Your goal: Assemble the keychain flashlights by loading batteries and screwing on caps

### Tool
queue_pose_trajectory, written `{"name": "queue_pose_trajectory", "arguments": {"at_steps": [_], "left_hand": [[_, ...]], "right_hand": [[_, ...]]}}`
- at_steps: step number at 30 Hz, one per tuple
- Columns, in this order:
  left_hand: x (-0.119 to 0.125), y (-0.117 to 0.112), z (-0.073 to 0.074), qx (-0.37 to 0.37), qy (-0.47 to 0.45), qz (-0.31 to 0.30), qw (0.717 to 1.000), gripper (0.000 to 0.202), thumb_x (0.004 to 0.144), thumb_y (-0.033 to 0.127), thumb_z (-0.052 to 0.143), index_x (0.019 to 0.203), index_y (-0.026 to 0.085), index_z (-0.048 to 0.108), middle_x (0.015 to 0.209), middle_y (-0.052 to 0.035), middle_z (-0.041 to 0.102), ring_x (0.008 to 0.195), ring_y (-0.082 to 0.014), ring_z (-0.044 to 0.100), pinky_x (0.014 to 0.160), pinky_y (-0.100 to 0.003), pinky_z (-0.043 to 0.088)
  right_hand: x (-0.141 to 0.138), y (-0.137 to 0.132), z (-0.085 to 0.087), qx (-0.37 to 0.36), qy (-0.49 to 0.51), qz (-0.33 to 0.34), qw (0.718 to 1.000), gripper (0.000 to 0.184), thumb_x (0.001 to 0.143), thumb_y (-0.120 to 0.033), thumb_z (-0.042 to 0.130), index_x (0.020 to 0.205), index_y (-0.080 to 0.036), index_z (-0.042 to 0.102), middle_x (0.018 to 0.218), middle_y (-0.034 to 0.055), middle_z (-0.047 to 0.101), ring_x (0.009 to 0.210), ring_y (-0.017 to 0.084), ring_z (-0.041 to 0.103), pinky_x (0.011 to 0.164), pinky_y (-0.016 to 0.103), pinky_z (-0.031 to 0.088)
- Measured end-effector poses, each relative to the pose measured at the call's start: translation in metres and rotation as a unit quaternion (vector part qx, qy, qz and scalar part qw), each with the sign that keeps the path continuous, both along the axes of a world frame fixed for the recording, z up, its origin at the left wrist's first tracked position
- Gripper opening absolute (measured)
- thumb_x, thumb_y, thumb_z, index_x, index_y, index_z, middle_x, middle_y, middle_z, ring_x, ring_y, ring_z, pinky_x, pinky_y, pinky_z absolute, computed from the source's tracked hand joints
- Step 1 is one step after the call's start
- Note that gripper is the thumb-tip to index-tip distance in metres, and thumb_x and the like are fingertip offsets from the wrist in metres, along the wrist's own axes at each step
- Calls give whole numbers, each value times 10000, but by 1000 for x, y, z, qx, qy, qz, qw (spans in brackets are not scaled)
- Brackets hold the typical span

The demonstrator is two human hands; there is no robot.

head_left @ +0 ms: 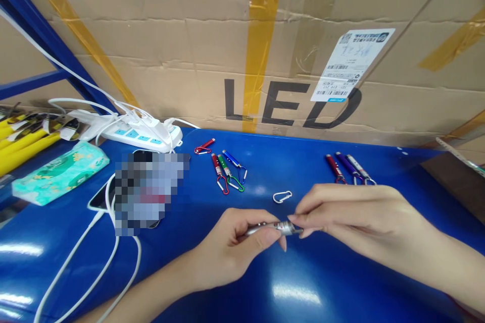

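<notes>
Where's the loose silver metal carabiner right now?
In the head view, the loose silver metal carabiner lies on the glossy blue tabletop right of centre, just beyond the silver cylindrical penlight in the left hand and left of the right hand.

Lg. LED ctn. [170,50] w/ tape [261,35] & shipping label [350,65] behind blue worktop [288,154]; L side: wht. pwr. strip [142,133], wht. cable [95,219], grn. tissue pk. [62,171], yellow items [30,151].

Black "LED" lettering [280,105] on a cardboard box [170,70]; on its white label [350,71], illegible print.
</notes>
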State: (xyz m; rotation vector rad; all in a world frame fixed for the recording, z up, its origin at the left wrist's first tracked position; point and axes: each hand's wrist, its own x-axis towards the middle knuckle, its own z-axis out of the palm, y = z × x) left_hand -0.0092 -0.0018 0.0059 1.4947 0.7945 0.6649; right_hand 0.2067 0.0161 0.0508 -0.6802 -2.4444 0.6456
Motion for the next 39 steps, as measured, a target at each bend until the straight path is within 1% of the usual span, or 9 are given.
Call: {"name": "queue_pose_trajectory", "arguments": {"at_steps": [4, 7, 10, 14, 20, 24, 33, 36, 39], "left_hand": [[-1, 0, 3, 20, 24, -27, 999, 291, 870, 343, 460, 747, 138, 625, 585, 27, 425, 490, -78, 299, 448, -216, 224], [-2, 0, 3, 42, 55, -52, 996, 272, 886, 316, 459, 788, 138, 640, 553, 41, 400, 474, -72, 304, 438, -200, 234], [-3, 1, 1, 74, 76, -61, 993, 234, 891, 282, 475, 810, 135, 637, 541, 53, 396, 472, -65, 306, 435, -180, 244], [-3, 1, -1, 125, 77, -67, 987, 201, 909, 226, 460, 846, 141, 631, 596, 49, 474, 506, -60, 359, 477, -157, 290], [0, 1, -8, 236, 118, -47, 964, 205, 913, 159, 423, 821, 153, 606, 669, 23, 576, 569, -82, 493, 562, -170, 340], [0, 2, -16, 286, 141, -21, 948, 209, 910, 157, 405, 821, 155, 594, 674, 6, 589, 566, -102, 521, 549, -190, 344], [-1, 6, -25, 338, 176, 10, 924, 246, 934, 199, 375, 819, 150, 588, 656, -4, 554, 556, -120, 487, 535, -217, 353], [0, 9, -27, 362, 174, 27, 915, 242, 937, 201, 375, 844, 138, 590, 667, -16, 566, 563, -126, 492, 538, -221, 357], [2, 10, -27, 352, 149, 47, 923, 214, 936, 196, 384, 903, 137, 588, 726, -28, 601, 616, -130, 524, 595, -214, 387]], "right_hand": [[-1, 2, 2, 7, -46, 5, 999, 122, 876, -186, 552, 804, -213, 647, 769, 0, 633, 696, 106, 620, 634, 188, 487], [-1, 2, 6, 8, -86, 38, 996, 175, 903, -209, 513, 776, -212, 633, 734, -9, 619, 667, 102, 593, 607, 201, 462], [-2, -4, 7, 43, -151, 34, 987, 302, 955, -208, 388, 777, -202, 632, 700, 6, 601, 637, 130, 575, 577, 247, 437], [-6, -15, 3, 122, -195, 11, 973, 427, 954, -97, 258, 748, -178, 623, 643, 14, 581, 560, 147, 546, 517, 271, 393], [-12, -19, -12, 218, -203, 7, 955, 432, 854, 40, 258, 666, -150, 598, 590, 25, 557, 496, 146, 504, 468, 274, 347], [-14, -15, -18, 176, -178, -10, 968, 418, 851, 33, 267, 622, -156, 560, 572, 16, 535, 460, 131, 464, 443, 266, 324], [-14, -4, -30, 84, -165, -28, 982, 327, 878, -60, 372, 638, -157, 571, 577, 6, 544, 478, 120, 499, 460, 238, 366], [-15, -1, -32, 50, -151, -32, 987, 299, 891, -77, 399, 696, -154, 613, 616, 17, 585, 534, 124, 555, 503, 219, 410], [-16, 0, -30, 27, -136, -43, 989, 284, 925, -144, 409, 761, -168, 640, 690, 32, 626, 644, 139, 614, 594, 215, 457]]}}
